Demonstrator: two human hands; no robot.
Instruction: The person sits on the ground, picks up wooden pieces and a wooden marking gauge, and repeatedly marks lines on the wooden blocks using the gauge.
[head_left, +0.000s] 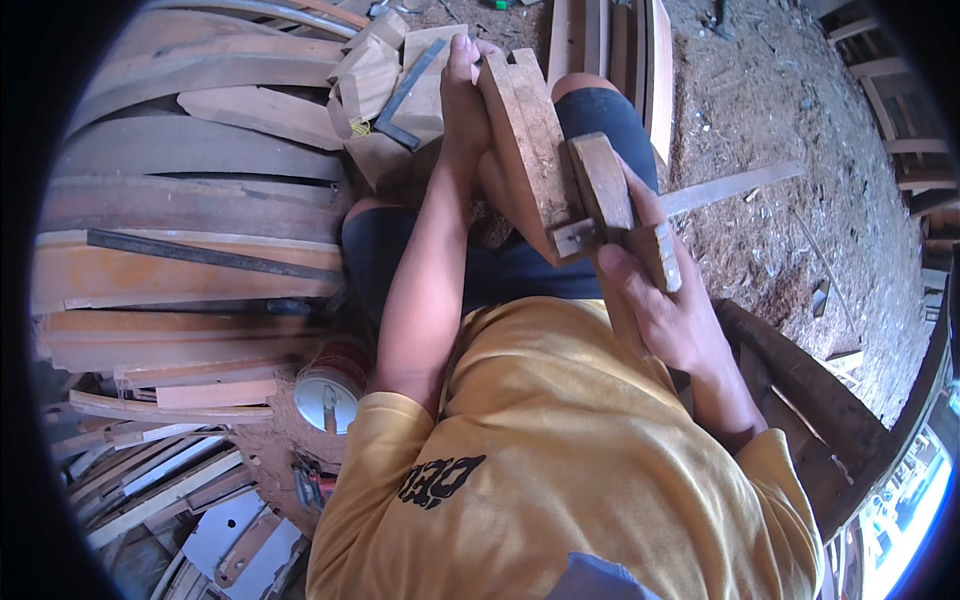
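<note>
My left hand [465,105] is closed round the far left side of a thick, pale wooden block [530,140], which is tilted over my lap and has a notch at its far end. My right hand [645,300] grips a wooden marking gauge [602,185], its thumb pressed near the small wooden piece on the right. The gauge's fence lies against the right side of the block, and a short end of its bar crosses the block's near end. In line with that bar, a long flat strip [735,188] sticks out to the right beyond my hand.
Curved planks [190,265] are stacked on the left, a dark metal bar [200,255] on top. A dark L-shaped square [400,125] rests on cut wood blocks. A white-lidded bucket [328,400] stands beside my left arm. Shavings cover the floor [770,260] on the right.
</note>
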